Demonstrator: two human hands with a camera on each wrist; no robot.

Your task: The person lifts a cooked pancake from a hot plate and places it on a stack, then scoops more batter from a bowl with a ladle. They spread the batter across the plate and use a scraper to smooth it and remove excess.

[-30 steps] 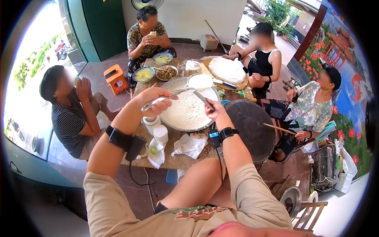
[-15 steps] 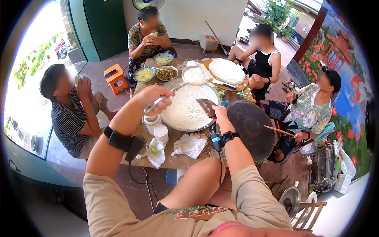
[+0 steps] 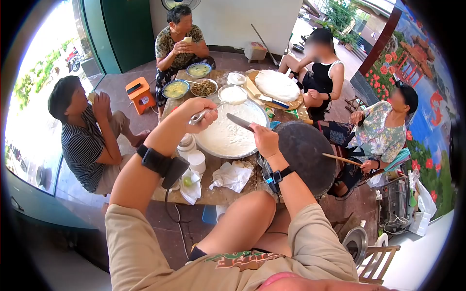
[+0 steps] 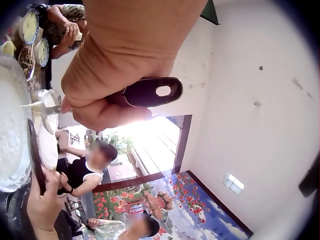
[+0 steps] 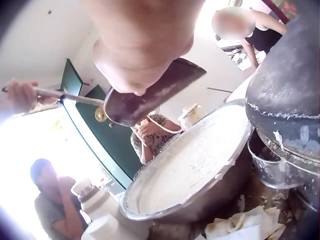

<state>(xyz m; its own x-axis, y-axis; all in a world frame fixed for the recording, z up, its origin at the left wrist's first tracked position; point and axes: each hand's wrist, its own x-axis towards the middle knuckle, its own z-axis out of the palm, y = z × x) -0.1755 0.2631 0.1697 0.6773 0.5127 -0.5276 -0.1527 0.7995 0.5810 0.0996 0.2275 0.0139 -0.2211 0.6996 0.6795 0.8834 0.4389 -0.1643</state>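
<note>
My left hand [image 3: 201,115] grips the handle of a metal ladle [image 4: 150,93], which has a hole in its dark end. Its round bowl, filled with white, is over the far rim of a wide metal basin [image 5: 131,212]. Thick white batter [image 3: 228,131] fills the basin. With my right hand [image 3: 266,140] I hold a dark flat scraper [image 5: 155,92], a plate with a curved edge. In the head view it shows nearly edge-on above the batter, its tip pointing towards the ladle. A round black griddle [image 3: 303,155] stands right of the basin.
Food bowls [image 3: 175,89] and a board with a white dough-like mound [image 3: 276,87] occupy the table's far side. White containers [image 3: 196,161] and crumpled paper [image 3: 233,177] lie nearer me. Several people sit around; one holds a wooden stick [image 3: 342,159] beside the griddle.
The ladle has shifted left and my left hand has risen slightly. The scraper left the ladle, dipped to the right with its flat face showing, then turned edge-on and came back left.
</note>
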